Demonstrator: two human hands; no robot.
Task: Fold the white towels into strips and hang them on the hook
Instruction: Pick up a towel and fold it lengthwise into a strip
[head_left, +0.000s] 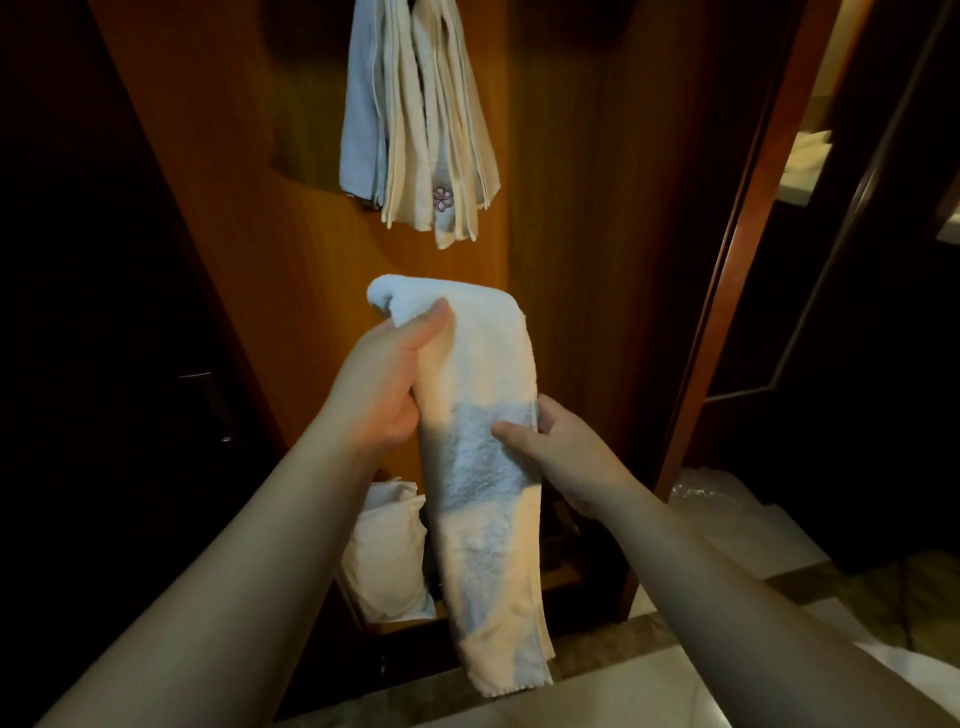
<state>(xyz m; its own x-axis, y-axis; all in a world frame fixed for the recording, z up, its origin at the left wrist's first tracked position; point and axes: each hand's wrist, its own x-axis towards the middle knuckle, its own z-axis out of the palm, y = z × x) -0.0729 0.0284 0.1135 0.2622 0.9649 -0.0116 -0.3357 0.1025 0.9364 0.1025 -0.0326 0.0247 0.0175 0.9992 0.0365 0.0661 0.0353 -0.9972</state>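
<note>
Now, towel: I am holding the folded white strip (483, 441) upright, below the hung towels (415, 119).
Left grip (384, 379): curling round its top.
Right grip (561, 447): pinching its middle edge.

perhaps hotel room, wooden wardrobe (561, 208), hung towels (415, 119)
</note>
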